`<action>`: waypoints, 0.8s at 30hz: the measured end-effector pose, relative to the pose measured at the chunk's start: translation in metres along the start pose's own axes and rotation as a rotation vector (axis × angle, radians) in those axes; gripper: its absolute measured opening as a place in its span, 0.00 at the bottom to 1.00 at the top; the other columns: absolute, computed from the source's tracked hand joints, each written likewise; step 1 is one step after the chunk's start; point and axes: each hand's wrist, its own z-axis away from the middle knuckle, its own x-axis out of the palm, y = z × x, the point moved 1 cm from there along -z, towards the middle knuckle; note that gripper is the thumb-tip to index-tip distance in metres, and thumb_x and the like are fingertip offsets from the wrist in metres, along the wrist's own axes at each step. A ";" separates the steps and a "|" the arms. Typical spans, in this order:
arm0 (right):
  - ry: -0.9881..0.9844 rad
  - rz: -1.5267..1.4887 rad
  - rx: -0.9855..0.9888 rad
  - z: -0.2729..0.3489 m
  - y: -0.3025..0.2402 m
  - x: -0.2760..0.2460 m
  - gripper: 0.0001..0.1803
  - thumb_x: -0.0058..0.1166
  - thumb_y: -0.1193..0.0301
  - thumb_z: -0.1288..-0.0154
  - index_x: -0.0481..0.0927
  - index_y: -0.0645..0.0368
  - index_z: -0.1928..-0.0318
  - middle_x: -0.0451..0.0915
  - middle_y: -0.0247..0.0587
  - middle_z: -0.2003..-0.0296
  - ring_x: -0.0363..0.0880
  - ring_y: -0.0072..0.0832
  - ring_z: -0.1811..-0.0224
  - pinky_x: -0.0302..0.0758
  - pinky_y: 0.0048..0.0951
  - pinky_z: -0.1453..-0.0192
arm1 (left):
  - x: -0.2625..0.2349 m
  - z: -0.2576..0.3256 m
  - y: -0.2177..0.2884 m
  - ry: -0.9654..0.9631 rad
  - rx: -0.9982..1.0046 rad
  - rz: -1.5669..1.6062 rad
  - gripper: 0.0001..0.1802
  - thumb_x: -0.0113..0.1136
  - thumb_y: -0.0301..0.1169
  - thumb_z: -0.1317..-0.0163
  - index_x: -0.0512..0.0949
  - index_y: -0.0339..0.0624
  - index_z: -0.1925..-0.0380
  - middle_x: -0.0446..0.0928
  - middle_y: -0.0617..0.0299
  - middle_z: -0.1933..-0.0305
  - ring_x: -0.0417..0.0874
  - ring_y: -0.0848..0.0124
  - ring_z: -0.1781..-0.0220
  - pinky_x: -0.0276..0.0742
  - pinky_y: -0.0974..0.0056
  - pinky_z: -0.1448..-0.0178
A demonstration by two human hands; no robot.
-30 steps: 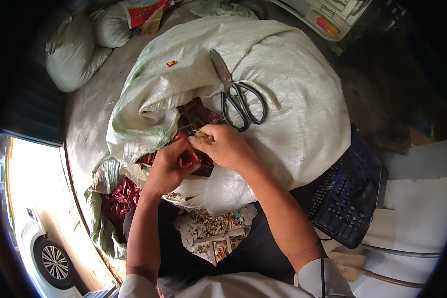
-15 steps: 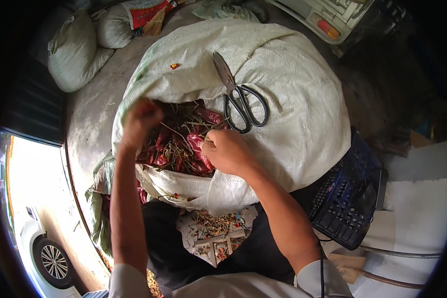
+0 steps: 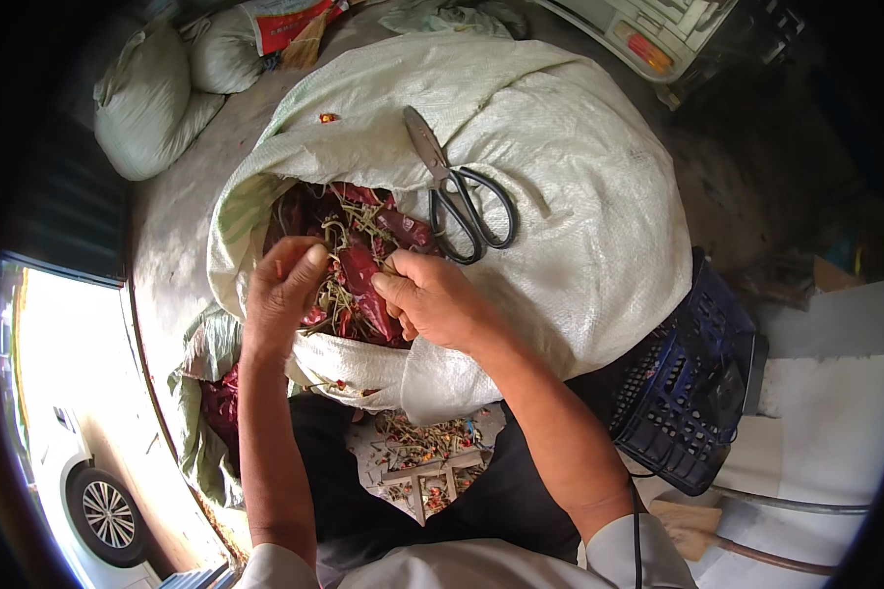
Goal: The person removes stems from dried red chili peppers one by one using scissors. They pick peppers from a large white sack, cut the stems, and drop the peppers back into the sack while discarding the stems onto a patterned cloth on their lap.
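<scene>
A big white woven sack [image 3: 599,196] lies before me, and its opening shows dark red dried chili peppers [image 3: 403,228] with thin, tangled stems. Over the opening's left side, my left hand [image 3: 285,285] is closed in a pinch of thumb and forefinger; what lies between them is too small to make out. Opposite it, my right hand [image 3: 437,299] is closed, thumb against fingers, at the side of a shiny red dried chili pepper [image 3: 359,270]. Black-handled scissors [image 3: 452,182] rest on the sack, just beyond my right hand.
A green sack [image 3: 192,402] with more red chilies stands at lower left. Stem scraps [image 3: 422,437] litter the floor between my knees. At right is a dark blue plastic crate [image 3: 673,393]. Filled white sacks [image 3: 147,98] stand at far left; a white car [image 3: 69,471] shows outside.
My left hand has come down and in from the opening's left edge, nearer my right hand. The sack's left rim has shifted outward, and the scissors have slid slightly left with the cloth.
</scene>
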 end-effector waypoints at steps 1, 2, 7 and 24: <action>0.010 0.018 -0.003 0.002 -0.003 0.002 0.15 0.51 0.65 0.26 0.72 0.62 0.68 0.76 0.35 0.80 0.73 0.22 0.83 0.69 0.30 0.79 | 0.011 0.007 -0.001 -0.025 -0.007 0.094 0.18 0.67 0.39 0.34 0.79 0.40 0.50 0.77 0.73 0.69 0.66 0.86 0.75 0.59 0.76 0.73; 0.022 0.035 -0.009 0.004 -0.007 0.002 0.14 0.51 0.65 0.26 0.71 0.62 0.68 0.75 0.34 0.80 0.73 0.21 0.83 0.69 0.30 0.80 | 0.024 0.009 0.001 -0.036 -0.014 0.094 0.18 0.67 0.37 0.34 0.79 0.40 0.49 0.76 0.73 0.69 0.66 0.86 0.76 0.59 0.76 0.73; 0.052 0.502 -0.055 0.010 -0.013 0.003 0.14 0.52 0.62 0.28 0.75 0.62 0.63 0.82 0.50 0.74 0.83 0.46 0.72 0.76 0.44 0.67 | 0.030 0.006 -0.012 -0.066 -0.076 0.230 0.12 0.67 0.25 0.36 0.78 0.42 0.54 0.77 0.72 0.67 0.72 0.84 0.69 0.66 0.76 0.69; 0.300 0.728 -0.363 0.002 -0.009 -0.001 0.16 0.56 0.63 0.32 0.74 0.66 0.68 0.80 0.59 0.73 0.81 0.57 0.66 0.73 0.53 0.63 | 0.050 0.021 -0.007 -0.008 0.419 -0.502 0.21 0.70 0.19 0.50 0.77 0.39 0.54 0.80 0.58 0.65 0.82 0.66 0.66 0.78 0.65 0.59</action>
